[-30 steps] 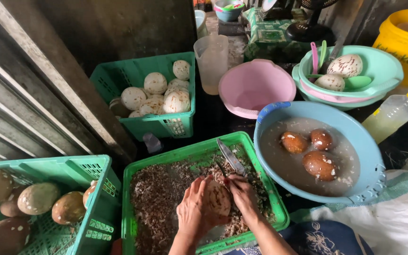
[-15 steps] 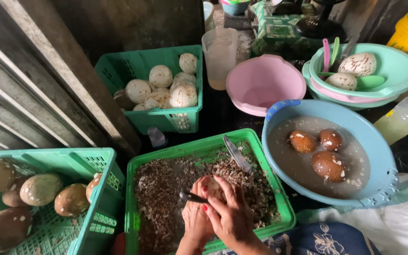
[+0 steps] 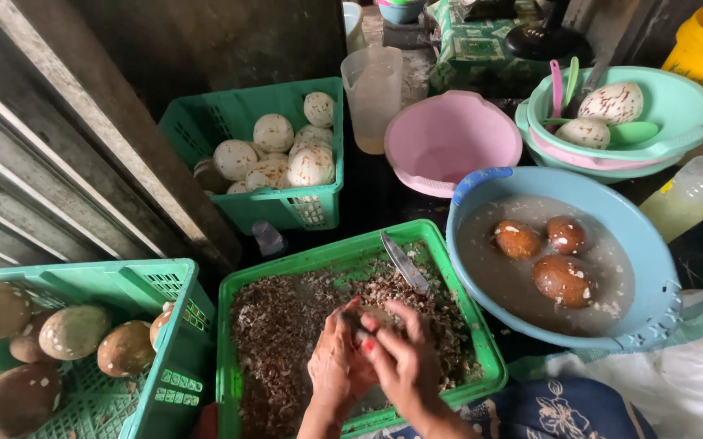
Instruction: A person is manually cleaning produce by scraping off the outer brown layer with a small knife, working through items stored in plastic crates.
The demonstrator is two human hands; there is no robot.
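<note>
Head view: both hands, left hand (image 3: 337, 358) and right hand (image 3: 400, 362), are gripping a knife (image 3: 406, 263) over a fruit in the green tray (image 3: 481, 341); slipping could nick fingers.

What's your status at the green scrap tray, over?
Left hand and right hand cupped together around a small brown object, mostly hidden. Both over the green plastic tray of brown peelings. Metal knife lies just beyond the hands.
</note>
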